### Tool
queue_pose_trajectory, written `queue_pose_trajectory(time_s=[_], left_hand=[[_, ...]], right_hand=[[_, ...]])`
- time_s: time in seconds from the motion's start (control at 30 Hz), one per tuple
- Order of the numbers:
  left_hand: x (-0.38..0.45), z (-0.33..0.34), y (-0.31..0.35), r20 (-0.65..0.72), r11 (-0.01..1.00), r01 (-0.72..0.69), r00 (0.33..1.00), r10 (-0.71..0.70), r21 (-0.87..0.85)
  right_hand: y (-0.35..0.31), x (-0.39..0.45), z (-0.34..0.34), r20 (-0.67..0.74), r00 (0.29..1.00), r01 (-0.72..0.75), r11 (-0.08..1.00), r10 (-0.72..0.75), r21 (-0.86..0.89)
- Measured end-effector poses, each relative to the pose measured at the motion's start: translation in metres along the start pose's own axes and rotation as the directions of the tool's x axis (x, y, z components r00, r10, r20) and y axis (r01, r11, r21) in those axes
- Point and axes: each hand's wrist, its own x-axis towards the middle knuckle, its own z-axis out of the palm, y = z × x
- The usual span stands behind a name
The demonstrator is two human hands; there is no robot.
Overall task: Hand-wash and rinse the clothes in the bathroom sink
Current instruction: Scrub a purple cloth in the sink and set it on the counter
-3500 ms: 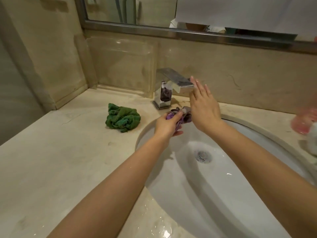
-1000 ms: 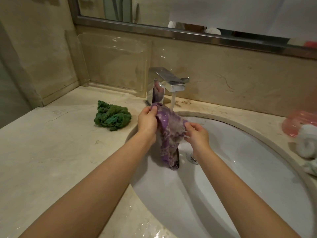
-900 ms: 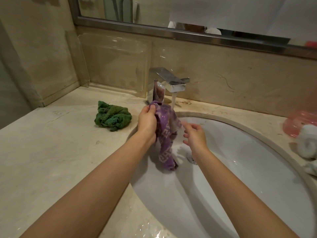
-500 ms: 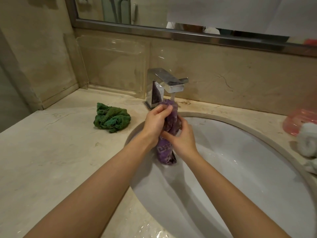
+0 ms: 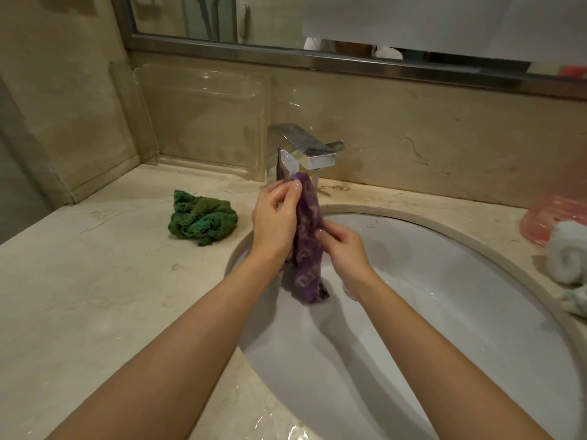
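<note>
A wet purple patterned cloth (image 5: pixel 307 258) hangs lengthwise over the white oval sink (image 5: pixel 470 315), its top just left of the water running from the chrome faucet (image 5: pixel 306 150). My left hand (image 5: pixel 275 220) pinches the cloth's upper end. My right hand (image 5: pixel 344 246) grips the cloth's middle from the right side. The cloth's lower end dangles above the basin near the drain, which my right wrist partly hides.
A crumpled green cloth (image 5: pixel 201 219) lies on the beige marble counter (image 5: pixel 95 296) left of the sink. A pink container (image 5: pixel 552 217) and a rolled white towel (image 5: pixel 568 255) sit at the right edge. Water pools on the counter's front rim.
The faucet was turned on and the cloth unfolded under the water. Since half a second ago my right hand slid lower along the cloth while my left keeps the top.
</note>
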Motion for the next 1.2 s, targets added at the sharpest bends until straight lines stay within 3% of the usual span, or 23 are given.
queue_pose_trajectory(time_s=[0.1, 0.2, 0.3, 0.4, 0.53, 0.63, 0.73, 0.87, 1.0, 1.1, 1.2], left_hand=[[-0.001, 0.002, -0.001, 0.071, 0.998, 0.055, 0.996, -0.057, 0.034], [0.003, 0.0, -0.007, 0.135, 0.977, 0.071, 0.986, -0.099, 0.199], [0.005, -0.001, -0.009, 0.175, 0.947, 0.099, 0.972, -0.158, 0.305], [0.007, 0.0, -0.009, 0.11, 0.945, 0.144, 0.977, -0.183, 0.295], [0.013, 0.001, -0.012, -0.025, 0.921, 0.331, 0.943, -0.333, 0.205], [0.012, 0.003, -0.01, 0.116, 0.865, 0.486, 0.859, -0.499, 0.12], [0.006, 0.002, -0.003, 0.297, 0.755, 0.653, 0.709, -0.64, 0.069], [0.01, -0.003, -0.004, 0.436, 0.589, 0.808, 0.52, -0.735, 0.029], [0.013, -0.01, -0.005, 0.484, 0.509, 0.841, 0.529, -0.698, -0.184], [0.013, -0.015, -0.004, 0.569, 0.409, 0.82, 0.573, -0.591, -0.401], [0.013, -0.015, -0.005, 0.657, 0.334, 0.803, 0.596, -0.462, -0.494]], right_hand=[[-0.003, 0.004, -0.007, 0.001, 1.0, -0.003, 0.992, 0.003, 0.124], [-0.004, 0.008, -0.011, -0.139, 0.99, 0.016, 0.994, -0.001, 0.111], [-0.001, 0.013, -0.016, -0.249, 0.964, -0.045, 0.979, 0.096, 0.2], [0.005, 0.016, -0.024, -0.251, 0.956, -0.079, 0.96, 0.149, 0.268], [0.005, 0.016, -0.028, -0.16, 0.96, -0.129, 0.869, 0.231, 0.478], [0.002, 0.017, -0.029, -0.065, 0.955, -0.181, 0.738, 0.291, 0.65], [0.002, 0.019, -0.033, 0.017, 0.956, -0.215, 0.658, 0.294, 0.721], [-0.004, 0.016, -0.031, 0.067, 0.982, -0.174, 0.706, 0.177, 0.687], [-0.006, 0.017, -0.025, -0.067, 0.988, -0.066, 0.773, 0.139, 0.631], [-0.002, 0.021, -0.031, -0.103, 0.976, -0.076, 0.745, 0.192, 0.663], [0.002, 0.024, -0.036, -0.093, 0.967, -0.119, 0.743, 0.237, 0.659]])
